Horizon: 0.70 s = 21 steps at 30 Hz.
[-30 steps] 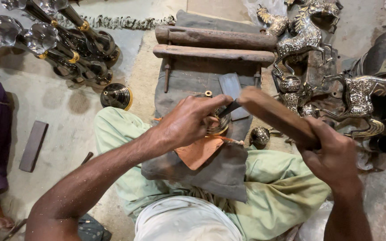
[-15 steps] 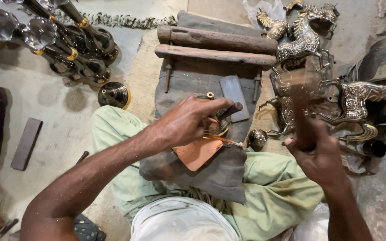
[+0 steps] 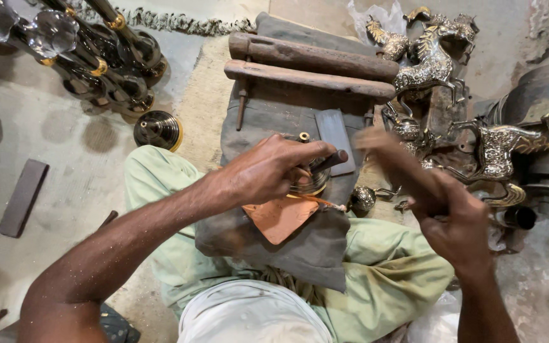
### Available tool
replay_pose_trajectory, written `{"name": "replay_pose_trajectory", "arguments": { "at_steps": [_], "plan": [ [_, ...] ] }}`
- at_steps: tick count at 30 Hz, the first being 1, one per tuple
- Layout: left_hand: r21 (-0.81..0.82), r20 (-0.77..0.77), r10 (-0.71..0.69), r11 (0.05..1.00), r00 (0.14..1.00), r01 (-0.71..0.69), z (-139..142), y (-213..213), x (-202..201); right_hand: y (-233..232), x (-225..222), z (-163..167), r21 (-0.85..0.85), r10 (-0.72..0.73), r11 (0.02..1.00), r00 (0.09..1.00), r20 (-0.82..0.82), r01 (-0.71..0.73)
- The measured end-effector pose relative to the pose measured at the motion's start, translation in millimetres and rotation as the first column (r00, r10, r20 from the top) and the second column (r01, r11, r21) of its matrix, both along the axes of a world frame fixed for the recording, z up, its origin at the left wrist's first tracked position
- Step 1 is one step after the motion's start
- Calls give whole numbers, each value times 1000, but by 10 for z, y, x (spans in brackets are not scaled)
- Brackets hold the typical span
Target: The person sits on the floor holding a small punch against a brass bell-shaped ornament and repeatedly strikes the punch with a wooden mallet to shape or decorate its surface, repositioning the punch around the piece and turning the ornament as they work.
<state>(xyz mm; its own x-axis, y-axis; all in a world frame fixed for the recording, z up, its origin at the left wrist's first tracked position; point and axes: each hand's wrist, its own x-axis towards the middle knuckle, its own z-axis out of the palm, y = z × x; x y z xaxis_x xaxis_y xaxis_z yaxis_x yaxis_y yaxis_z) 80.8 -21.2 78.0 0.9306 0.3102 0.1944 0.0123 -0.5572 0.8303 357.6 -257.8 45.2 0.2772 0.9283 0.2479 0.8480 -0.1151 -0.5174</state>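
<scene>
Our left hand (image 3: 268, 171) pins the brass piece (image 3: 309, 181) and a punch (image 3: 330, 160); at three o'clock, right hand (image 3: 455, 219) fingers clench a blurred wooden mallet (image 3: 395, 162). Chasing looks midway.

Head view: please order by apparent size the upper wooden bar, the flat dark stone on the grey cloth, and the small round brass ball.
1. Upper wooden bar
2. Flat dark stone
3. Brass ball

Lit softly and evenly, glinting off silvery metal horse figurines (image 3: 433, 57); blurring with motion around the right hand (image 3: 455, 219); bending at the edges.
</scene>
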Motion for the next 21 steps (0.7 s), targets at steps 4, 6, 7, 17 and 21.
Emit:
{"name": "replay_pose_trajectory", "arguments": {
  "at_steps": [4,6,7,17,21],
  "plan": [
    [-18,14,-13,1000,1000,14,-11,31,-3,39,5,26,-88,-78,994,994,-70,72],
    [-29,-68,-19,999,997,17,-16,44,-11,55,0,35,40,34,998,991,128,-39],
    [-21,-56,-29,999,998,28,-22,53,-17,65,-7,31,8,-7,1000,997,75,6],
    [-16,64,-70,997,995,71,-69,151,-61,84,-83,-102,89,-68,994,997,45,63],
    [-14,21,-91,996,996,91,-53,173,-83,74,-67,-189,26,-214,977,976,30,213]
  ]
}}
